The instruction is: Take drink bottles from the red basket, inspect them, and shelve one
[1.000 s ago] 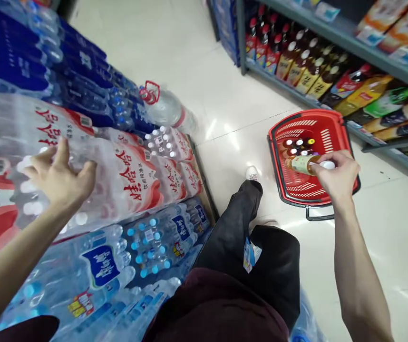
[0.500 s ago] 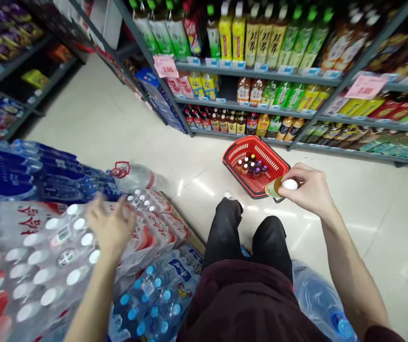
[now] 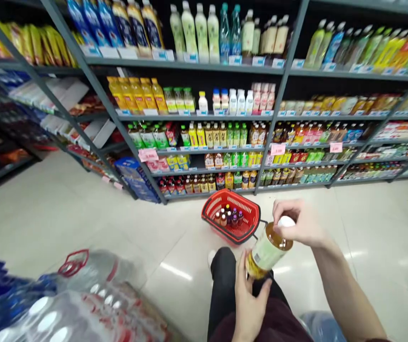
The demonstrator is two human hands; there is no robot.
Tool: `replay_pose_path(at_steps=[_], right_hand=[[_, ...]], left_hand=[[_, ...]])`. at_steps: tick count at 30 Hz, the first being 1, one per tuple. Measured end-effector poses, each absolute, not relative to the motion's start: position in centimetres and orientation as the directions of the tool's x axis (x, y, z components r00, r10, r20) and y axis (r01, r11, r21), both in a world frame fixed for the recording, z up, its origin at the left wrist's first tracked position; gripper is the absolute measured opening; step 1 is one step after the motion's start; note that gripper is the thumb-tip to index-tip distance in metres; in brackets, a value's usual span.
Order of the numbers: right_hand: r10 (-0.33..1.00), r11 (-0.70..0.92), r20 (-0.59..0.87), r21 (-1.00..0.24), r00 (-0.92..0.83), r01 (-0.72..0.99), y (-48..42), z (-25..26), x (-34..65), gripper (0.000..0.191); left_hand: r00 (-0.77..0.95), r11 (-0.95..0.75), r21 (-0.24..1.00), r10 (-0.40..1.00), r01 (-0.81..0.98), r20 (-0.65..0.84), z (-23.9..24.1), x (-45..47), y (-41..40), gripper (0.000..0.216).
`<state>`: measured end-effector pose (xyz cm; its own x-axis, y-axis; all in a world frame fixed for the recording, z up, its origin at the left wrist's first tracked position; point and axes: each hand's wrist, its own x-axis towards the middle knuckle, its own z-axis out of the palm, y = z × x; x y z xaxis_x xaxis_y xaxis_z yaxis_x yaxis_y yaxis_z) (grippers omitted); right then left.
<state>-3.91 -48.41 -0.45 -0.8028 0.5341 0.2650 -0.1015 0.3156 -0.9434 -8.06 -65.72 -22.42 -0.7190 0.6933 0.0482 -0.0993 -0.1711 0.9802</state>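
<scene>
In the head view, a plastic drink bottle with amber liquid, a pale green label and a white cap is tilted over my lap. My right hand pinches it at the cap and neck. Around its lower end are the thumb and fingers of my left hand, closed on the base. Just beyond the bottle, a red shopping basket with black handles rests on the floor. Several small bottles with yellow, white and purple caps stand inside it.
Shelves full of bottled drinks run across the far side. Shrink-wrapped bottle packs and a large water jug with a red handle stand at lower left. A blue-tinted bottle is by my right side.
My left hand has come from above the bottle packs to the drink bottle's base. The bottle is now nearer my lap. My view has tilted up, showing more shelves.
</scene>
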Motion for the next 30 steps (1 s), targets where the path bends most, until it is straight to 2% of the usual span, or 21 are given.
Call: replay_pose_path(at_steps=[4, 6, 8, 9, 11, 14, 16, 17, 19, 22, 23, 26, 30], right_hand=[[0.603, 0.303, 0.308, -0.942, -0.736, -0.145, -48.5, -1.0, -3.2, 0.016], [0.669, 0.297, 0.329, -0.940, -0.666, -0.166, -48.7, -2.0, -3.0, 0.029], [0.703, 0.224, 0.367, -0.927, -0.609, -0.300, -49.6, -4.2, -3.0, 0.039], [0.689, 0.127, 0.382, -0.900, -0.616, -0.416, -50.4, -5.7, -3.3, 0.040], [0.655, -0.218, 0.356, -0.755, -0.666, -0.618, -52.1, -9.4, -4.4, 0.043], [0.507, -0.630, 0.395, -0.438, -0.767, -0.642, -54.6, -14.5, -6.6, 0.055], [0.470, -0.737, 0.413, -0.302, -0.780, -0.604, -55.7, -16.2, -7.4, 0.051], [0.473, -0.759, 0.394, -0.272, -0.788, -0.592, -56.1, -16.5, -7.4, 0.047], [0.502, -0.782, 0.286, -0.254, -0.816, -0.570, -56.4, -16.4, -6.9, 0.044], [0.537, -0.811, 0.098, -0.213, -0.838, -0.545, -56.4, -15.5, -5.9, 0.063], [0.547, -0.812, 0.063, -0.205, -0.835, -0.547, -56.4, -15.4, -5.7, 0.070], [0.590, -0.774, 0.060, -0.240, -0.805, -0.586, -56.5, -14.9, -5.5, 0.080], [0.640, -0.710, 0.086, -0.313, -0.763, -0.631, -57.0, -14.1, -5.9, 0.085]], left_hand=[[-0.724, -0.179, 0.981, 0.666, 0.079, 0.180, -22.8, -8.4, -66.1, 0.080], [-0.690, -0.172, 0.982, 0.701, 0.079, 0.178, -22.5, -9.3, -64.9, 0.079], [-0.670, -0.173, 0.982, 0.721, 0.075, 0.178, -21.6, -10.1, -62.4, 0.079], [-0.666, -0.180, 0.980, 0.722, 0.082, 0.188, -21.0, -10.4, -60.8, 0.081], [-0.669, -0.178, 0.980, 0.719, 0.089, 0.191, -19.7, -10.3, -57.2, 0.092], [-0.707, -0.113, 0.992, 0.697, 0.064, 0.125, -18.8, -8.8, -53.9, 0.098], [-0.710, -0.093, 0.996, 0.701, 0.003, 0.067, -19.4, -7.5, -54.5, 0.096], [-0.698, -0.093, 0.995, 0.715, -0.041, 0.039, -20.0, -6.9, -55.9, 0.097], [-0.614, -0.115, 0.984, 0.789, -0.134, 0.009, -21.3, -6.0, -60.6, 0.111], [-0.500, -0.128, 0.961, 0.866, -0.244, -0.012, -22.1, -5.5, -69.1, 0.144], [-0.388, -0.160, 0.942, 0.921, -0.295, 0.035, -21.8, -5.6, -71.2, 0.150], [-0.351, -0.157, 0.942, 0.935, -0.297, 0.045, -20.4, -6.4, -74.1, 0.141], [-0.338, -0.128, 0.965, 0.940, -0.227, 0.045, -19.1, -7.1, -73.4, 0.132]])
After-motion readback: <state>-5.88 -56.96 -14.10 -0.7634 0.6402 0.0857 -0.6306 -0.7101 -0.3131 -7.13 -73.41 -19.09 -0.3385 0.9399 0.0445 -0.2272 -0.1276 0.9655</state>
